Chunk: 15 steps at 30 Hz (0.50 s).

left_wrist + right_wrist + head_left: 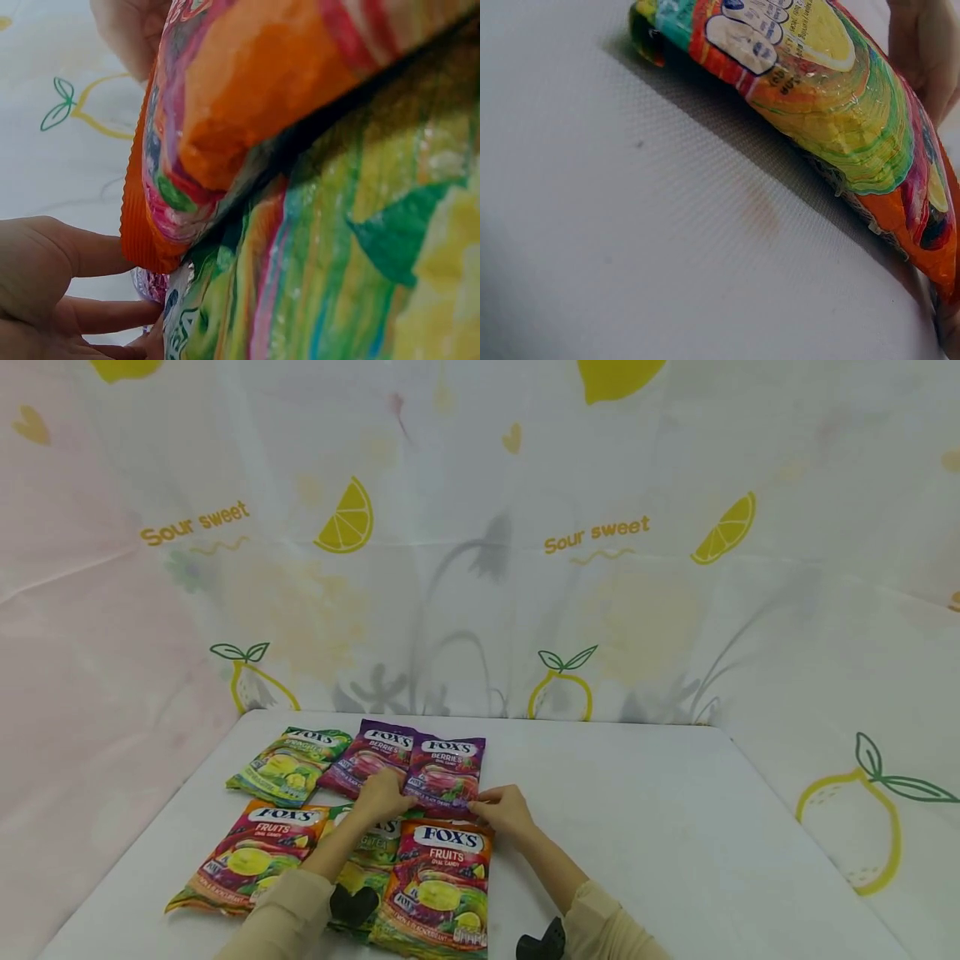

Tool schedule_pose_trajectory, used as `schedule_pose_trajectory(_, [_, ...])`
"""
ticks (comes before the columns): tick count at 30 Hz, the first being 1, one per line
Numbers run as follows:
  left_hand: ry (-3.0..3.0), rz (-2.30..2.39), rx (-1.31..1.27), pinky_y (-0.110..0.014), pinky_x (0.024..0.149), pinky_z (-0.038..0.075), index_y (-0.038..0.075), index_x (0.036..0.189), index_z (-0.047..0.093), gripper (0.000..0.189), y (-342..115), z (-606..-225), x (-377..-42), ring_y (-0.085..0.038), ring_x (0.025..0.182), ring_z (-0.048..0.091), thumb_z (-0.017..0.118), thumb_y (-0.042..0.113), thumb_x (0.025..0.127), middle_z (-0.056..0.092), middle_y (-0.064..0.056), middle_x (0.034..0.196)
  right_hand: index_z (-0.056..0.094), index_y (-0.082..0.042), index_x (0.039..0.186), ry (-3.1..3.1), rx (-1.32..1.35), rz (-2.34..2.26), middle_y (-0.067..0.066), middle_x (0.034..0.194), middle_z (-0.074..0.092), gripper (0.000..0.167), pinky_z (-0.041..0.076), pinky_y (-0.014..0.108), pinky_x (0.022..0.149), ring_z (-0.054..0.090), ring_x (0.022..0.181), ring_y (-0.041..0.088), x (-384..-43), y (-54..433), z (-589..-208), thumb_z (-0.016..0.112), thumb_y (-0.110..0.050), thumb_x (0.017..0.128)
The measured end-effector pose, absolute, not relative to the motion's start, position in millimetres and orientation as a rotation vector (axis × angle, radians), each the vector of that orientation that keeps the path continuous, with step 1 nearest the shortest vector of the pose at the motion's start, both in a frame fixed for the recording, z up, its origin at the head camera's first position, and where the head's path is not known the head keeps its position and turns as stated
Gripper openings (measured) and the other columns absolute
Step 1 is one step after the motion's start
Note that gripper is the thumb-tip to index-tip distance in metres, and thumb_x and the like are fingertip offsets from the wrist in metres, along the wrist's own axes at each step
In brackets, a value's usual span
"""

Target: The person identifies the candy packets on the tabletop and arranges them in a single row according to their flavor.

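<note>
Two purple Fox's Berries candy bags lie side by side at the back, the left one (375, 752) partly hidden by my left hand (381, 795). That hand pinches the lower left corner of the right purple bag (448, 768). My right hand (506, 810) pinches the same bag's lower right corner. In the left wrist view, a purple sliver of bag (150, 283) shows between finger and thumb. Just in front lies an orange-and-red Fox's Fruits bag (438, 893), which fills most of the right wrist view and hides nearly all of the right hand there.
A green-yellow Fox's bag (288, 767) lies at the back left. Another Fruits bag (255, 856) is at the front left, beside a green bag (375, 852) overlapped by the right Fruits bag. The white table (637, 827) meets a lemon-printed cloth backdrop (450, 610).
</note>
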<state>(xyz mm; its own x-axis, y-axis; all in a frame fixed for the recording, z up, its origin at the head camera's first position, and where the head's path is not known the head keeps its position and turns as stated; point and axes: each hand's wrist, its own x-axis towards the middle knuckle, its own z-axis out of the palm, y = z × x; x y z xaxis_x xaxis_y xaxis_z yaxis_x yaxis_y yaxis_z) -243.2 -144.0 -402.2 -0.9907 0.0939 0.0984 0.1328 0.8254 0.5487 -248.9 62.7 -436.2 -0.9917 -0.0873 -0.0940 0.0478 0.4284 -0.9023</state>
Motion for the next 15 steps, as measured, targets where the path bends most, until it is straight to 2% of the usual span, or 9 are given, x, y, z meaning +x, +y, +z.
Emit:
schedule_pose_trajectory(4, [-2.977, -0.849, -0.156, -0.030, 0.056, 0.042, -0.003, 0.075, 0.056, 0.024, -140.8, -402.1, -245.4, -0.019, 0.059, 0.047, 0.072, 0.014, 0.078, 0.052, -0.008, 0.066, 0.068, 0.008, 0.102, 2.506, 0.007, -1.646, 0.011, 0.082, 0.067, 0.026, 0.053, 0.027, 0.060, 0.059, 0.061, 0.013, -248.3, 61.4, -434.7, 0.067, -0.013, 0.087])
schedule_pose_trajectory(8, [-3.001, -0.827, -0.108, -0.040, 0.067, 0.051, -0.012, 0.095, 0.062, 0.033, -137.8, -401.2, -245.9, -0.027, 0.070, 0.059, 0.073, 0.014, 0.077, 0.063, -0.019, 0.082, 0.067, 0.008, 0.105, 2.463, 0.041, -1.678, 0.011, 0.083, 0.067, 0.026, 0.052, 0.025, 0.058, 0.058, 0.060, 0.013, -248.3, 61.0, -433.8, 0.066, -0.012, 0.087])
schedule_pose_trajectory(11, [-3.003, -0.827, -0.102, -0.038, 0.064, 0.050, -0.012, 0.093, 0.062, 0.030, -137.2, -401.2, -245.6, -0.026, 0.068, 0.058, 0.072, 0.013, 0.079, 0.063, -0.018, 0.080, 0.067, 0.008, 0.105, 2.440, 0.066, -1.707, 0.011, 0.081, 0.067, 0.026, 0.052, 0.024, 0.057, 0.057, 0.059, 0.012, -248.8, 60.9, -433.7, 0.066, -0.010, 0.087])
schedule_pose_trajectory(15, [-2.968, -0.868, -0.131, -0.028, 0.053, 0.040, -0.003, 0.073, 0.058, 0.017, -137.7, -401.2, -243.8, -0.019, 0.056, 0.048, 0.068, 0.010, 0.081, 0.054, -0.008, 0.064, 0.068, 0.008, 0.104, 2.424, 0.096, -1.740, 0.010, 0.079, 0.067, 0.024, 0.052, 0.024, 0.057, 0.057, 0.058, 0.012, -249.5, 60.3, -433.6, 0.065, -0.010, 0.088])
